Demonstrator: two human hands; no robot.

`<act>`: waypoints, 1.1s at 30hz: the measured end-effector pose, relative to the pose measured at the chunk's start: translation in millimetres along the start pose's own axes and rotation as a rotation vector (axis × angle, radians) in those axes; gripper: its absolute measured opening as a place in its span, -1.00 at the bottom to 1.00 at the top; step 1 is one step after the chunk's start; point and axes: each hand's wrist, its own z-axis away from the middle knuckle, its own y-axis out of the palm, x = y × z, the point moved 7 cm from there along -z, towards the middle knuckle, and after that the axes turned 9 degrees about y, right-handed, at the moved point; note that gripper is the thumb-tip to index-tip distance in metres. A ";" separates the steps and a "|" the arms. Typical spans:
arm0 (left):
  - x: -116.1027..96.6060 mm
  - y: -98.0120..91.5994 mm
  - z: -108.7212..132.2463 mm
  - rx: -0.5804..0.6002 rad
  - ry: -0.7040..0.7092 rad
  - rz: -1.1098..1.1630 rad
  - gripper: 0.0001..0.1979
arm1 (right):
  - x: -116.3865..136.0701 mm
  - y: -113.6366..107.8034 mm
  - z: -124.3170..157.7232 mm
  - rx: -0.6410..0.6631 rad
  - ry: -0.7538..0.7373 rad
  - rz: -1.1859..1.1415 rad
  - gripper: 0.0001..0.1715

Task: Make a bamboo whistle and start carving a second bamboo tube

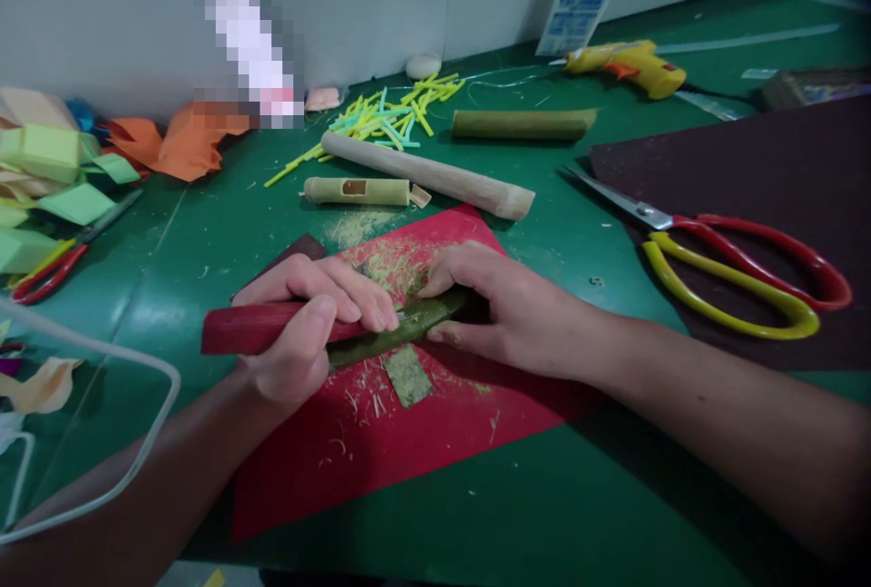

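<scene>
My left hand (306, 319) is closed round the red handle of a carving knife (249, 329). Its tip, mostly hidden by my fingers, meets the upper side of a dark green bamboo tube (415, 322). Thumb and fingers of my right hand (476, 306) pinch that tube near its right end. Under both hands lies a sheet of red paper (469, 415), strewn with pale shavings (398, 265). A small greenish rectangular piece (408, 376) rests on the paper just below the tube.
Behind the hands lie a notched bamboo tube (367, 191), a pale wooden rod (435, 174), another bamboo tube (523, 124) and cut yellow-green sticks (387, 115). Large scissors (735, 260) and a yellow glue gun (626, 65) are at right; folded papers (51, 156) and red-handled scissors (64, 260) at left.
</scene>
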 end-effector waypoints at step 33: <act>1.6 -1.5 6.5 0.098 -0.017 0.022 -0.85 | -1.2 1.4 -0.5 0.021 -0.003 -0.001 -0.76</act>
